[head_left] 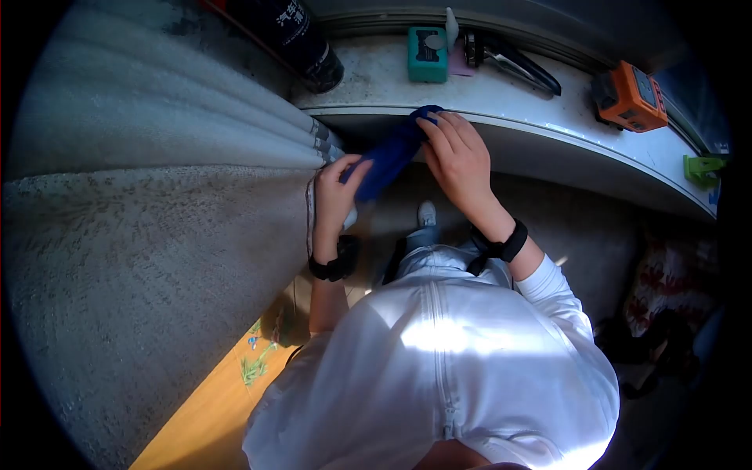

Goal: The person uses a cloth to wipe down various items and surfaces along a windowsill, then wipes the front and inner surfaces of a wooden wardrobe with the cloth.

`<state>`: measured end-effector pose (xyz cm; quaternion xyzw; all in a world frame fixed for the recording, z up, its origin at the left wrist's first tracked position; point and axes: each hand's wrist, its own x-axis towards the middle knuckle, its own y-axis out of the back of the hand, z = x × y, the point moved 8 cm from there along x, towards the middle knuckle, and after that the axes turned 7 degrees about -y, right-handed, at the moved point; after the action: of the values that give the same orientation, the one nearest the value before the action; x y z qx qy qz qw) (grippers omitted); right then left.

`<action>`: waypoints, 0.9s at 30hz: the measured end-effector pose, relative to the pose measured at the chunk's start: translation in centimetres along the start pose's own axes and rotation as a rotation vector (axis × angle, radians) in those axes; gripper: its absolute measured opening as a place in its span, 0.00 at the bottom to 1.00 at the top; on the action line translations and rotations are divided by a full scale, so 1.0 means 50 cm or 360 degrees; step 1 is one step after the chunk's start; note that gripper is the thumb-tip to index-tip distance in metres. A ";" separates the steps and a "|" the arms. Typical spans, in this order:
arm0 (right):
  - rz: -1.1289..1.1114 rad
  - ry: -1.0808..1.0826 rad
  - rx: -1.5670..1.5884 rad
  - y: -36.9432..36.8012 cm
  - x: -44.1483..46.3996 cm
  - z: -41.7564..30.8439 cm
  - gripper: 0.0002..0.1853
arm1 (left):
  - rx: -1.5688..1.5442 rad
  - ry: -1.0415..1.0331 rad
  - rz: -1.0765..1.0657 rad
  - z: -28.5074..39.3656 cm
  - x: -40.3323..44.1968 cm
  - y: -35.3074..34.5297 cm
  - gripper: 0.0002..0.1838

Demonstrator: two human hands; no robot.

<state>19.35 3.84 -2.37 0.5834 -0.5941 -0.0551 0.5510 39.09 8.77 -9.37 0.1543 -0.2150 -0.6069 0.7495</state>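
Observation:
A dark blue cloth [388, 159], bunched into a long strip, stretches between my two hands just below the front edge of the white sill [501, 110]. My left hand [338, 192] pinches its lower left end between thumb and fingers, close to the grey curtain. At the upper right end, my right hand [460, 160] has its fingers closed on the cloth, near the sill's edge. Part of the cloth is in shadow, so its folds are hard to make out.
On the sill stand a black can [301, 47], a teal box [428, 55], a black-handled tool [513, 61], an orange device [633, 98] and a green clip [703, 169]. A grey curtain [157, 235] hangs at left. A patterned bag [666, 282] lies at right.

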 end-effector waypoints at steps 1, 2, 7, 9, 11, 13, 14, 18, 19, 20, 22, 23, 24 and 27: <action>0.0008 -0.0024 0.0021 -0.008 -0.001 -0.004 0.20 | 0.0009 0.0054 0.0008 -0.004 -0.006 0.009 0.09; -0.0057 -0.0025 0.0083 -0.027 0.006 -0.016 0.19 | 0.0015 0.0107 0.0024 -0.005 -0.010 0.017 0.09; -0.0145 0.0201 0.0221 -0.149 0.044 -0.149 0.20 | 0.0041 0.0183 0.0199 -0.051 -0.046 0.062 0.09; -0.0175 0.0214 0.0181 -0.154 0.050 -0.158 0.20 | 0.0064 0.0164 0.0247 -0.047 -0.052 0.070 0.09; -0.0192 0.0213 0.0225 -0.141 0.048 -0.138 0.19 | -0.0013 0.0195 0.0259 -0.045 -0.048 0.062 0.10; -0.0148 0.0147 0.0174 -0.108 0.036 -0.102 0.18 | 0.0025 0.0164 0.0157 -0.033 -0.034 0.031 0.10; -0.0140 0.0098 0.0169 -0.082 0.028 -0.076 0.18 | 0.0041 0.0115 0.0093 -0.025 -0.026 0.009 0.10; -0.0044 -0.0051 -0.0005 0.053 -0.026 0.064 0.16 | 0.0017 -0.0016 -0.0178 0.031 0.007 -0.082 0.12; -0.0014 -0.0059 -0.0091 0.091 -0.040 0.104 0.15 | 0.0017 -0.0053 -0.0236 0.040 0.016 -0.104 0.12; 0.0027 -0.0134 -0.0171 0.125 -0.056 0.137 0.14 | -0.0058 -0.0111 -0.0270 0.050 0.023 -0.123 0.12; 0.0108 -0.0258 -0.0252 0.165 -0.079 0.175 0.13 | -0.0101 -0.0212 -0.0408 0.089 0.035 -0.161 0.12; 0.0149 -0.0301 -0.0254 0.176 -0.084 0.184 0.12 | -0.0119 -0.0258 -0.0474 0.109 0.040 -0.174 0.12; 0.0203 -0.0317 -0.0244 0.175 -0.081 0.179 0.13 | -0.0041 -0.0305 -0.0520 0.119 0.045 -0.184 0.11; 0.0210 -0.0300 -0.0140 0.152 -0.064 0.160 0.13 | 0.0091 -0.0389 -0.0420 0.119 0.046 -0.168 0.11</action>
<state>7.86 4.00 -1.97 0.5106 -0.6774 -0.0992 0.5203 29.35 4.88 -8.09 0.1276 -0.2995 -0.7078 0.6270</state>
